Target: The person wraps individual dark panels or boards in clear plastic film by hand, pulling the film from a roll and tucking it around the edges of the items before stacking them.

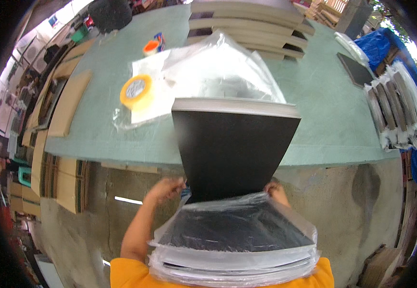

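Observation:
A black rectangular panel stack (232,149) with pale edges reaches from the table's near edge back toward my body. Clear plastic bag (237,225) covers its near end, which rests against my torso, and the bag's mouth crosses the black face. At the left of that mouth, my left hand (167,188) has its fingers closed on the bag's edge, beside a small blue bit. On the opposite side my right hand (276,192) is closed on the bag's edge too; part of it is hidden behind the plastic. Just beyond the stack lie more clear plastic bags (223,72).
The green table (103,120) holds a yellow tape roll (135,91), an orange tape roll with a blue dispenser (153,45) and stacked pale-edged panels (247,29). Plastic-wrapped dark panels (395,105) stand at the right. Cardboard pieces (69,105) lean along the left side.

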`<state>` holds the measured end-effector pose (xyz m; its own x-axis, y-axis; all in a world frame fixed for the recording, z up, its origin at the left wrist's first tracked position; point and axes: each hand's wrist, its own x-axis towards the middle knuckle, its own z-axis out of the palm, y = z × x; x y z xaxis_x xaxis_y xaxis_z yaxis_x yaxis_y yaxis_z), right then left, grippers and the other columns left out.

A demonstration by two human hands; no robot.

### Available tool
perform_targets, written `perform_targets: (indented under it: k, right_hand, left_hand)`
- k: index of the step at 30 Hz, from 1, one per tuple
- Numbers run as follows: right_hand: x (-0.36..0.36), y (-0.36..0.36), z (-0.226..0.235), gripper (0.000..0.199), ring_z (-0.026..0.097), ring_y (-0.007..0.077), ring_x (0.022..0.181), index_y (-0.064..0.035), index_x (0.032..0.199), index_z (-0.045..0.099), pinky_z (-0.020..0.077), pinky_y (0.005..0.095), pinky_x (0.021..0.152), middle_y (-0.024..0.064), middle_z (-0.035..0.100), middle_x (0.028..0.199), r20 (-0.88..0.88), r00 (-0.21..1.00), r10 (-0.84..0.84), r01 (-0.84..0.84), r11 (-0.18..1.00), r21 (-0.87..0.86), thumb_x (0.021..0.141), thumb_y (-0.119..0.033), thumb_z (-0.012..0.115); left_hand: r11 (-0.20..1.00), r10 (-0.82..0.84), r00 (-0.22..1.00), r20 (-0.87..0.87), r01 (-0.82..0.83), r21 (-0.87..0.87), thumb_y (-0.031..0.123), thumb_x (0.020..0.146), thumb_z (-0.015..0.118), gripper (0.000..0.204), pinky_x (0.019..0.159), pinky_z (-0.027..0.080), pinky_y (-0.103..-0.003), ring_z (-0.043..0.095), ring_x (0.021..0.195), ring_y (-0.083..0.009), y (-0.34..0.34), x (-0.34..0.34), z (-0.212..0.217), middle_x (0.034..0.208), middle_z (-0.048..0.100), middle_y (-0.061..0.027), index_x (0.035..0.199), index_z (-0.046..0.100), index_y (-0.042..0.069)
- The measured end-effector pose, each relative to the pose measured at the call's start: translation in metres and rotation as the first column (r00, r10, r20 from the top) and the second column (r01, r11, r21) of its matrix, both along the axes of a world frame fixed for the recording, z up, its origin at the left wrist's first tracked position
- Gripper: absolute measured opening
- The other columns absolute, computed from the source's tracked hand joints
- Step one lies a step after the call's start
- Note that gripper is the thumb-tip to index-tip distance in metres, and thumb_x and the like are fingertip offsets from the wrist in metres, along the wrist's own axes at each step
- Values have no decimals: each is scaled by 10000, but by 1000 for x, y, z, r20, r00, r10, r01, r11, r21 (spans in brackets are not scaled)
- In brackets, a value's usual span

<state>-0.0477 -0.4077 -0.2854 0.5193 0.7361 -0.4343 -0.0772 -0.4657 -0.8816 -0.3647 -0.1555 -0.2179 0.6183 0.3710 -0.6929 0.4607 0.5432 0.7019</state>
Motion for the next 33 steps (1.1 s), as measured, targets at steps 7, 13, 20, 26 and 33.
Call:
perform_targets:
  k: [7,13,20,26,33]
  right_hand:
    - [-20,8,68,145,448,133,574,-13,618,492,352,247,530,31,470,591,-1,990,139,-138,983,121,632,10,349]
    - [-34,-18,85,101,368,115,543,-22,571,441,269,244,500,12,417,563,-63,992,113,-110,993,49,617,-24,351]
    - [-13,-10,-61,138,478,194,579,12,655,499,363,305,532,75,500,583,119,976,-185,197,975,-103,702,-61,392]
    - [11,8,20,139,532,192,671,8,835,547,424,333,622,97,560,684,449,892,52,17,989,-148,764,-97,490]
    - [-37,40,198,442,356,298,1173,-15,1179,447,262,389,974,198,432,1203,212,3,977,-680,-154,717,856,-316,454]
  left_hand:
    - [472,-777,611,-149,723,505,313,809,530,314,670,394,-315,489,805,-213,-44,19,73,875,508,-115,844,520,2]
    - [879,-476,878,54,475,36,259,824,531,204,597,372,-265,454,691,-124,-45,-4,66,728,472,-14,861,499,61]
    - [999,-45,967,-250,41,-22,271,756,626,417,505,320,-214,447,690,-87,-17,8,-58,852,539,-19,1081,459,72]
    - [186,-358,788,-500,585,789,185,686,657,302,644,450,-325,580,753,-221,-1,-19,-55,857,597,-112,919,551,25]
    - [521,-842,252,478,609,598,255,815,530,293,845,390,-369,502,996,-282,-52,51,147,1036,540,-153,996,562,27]
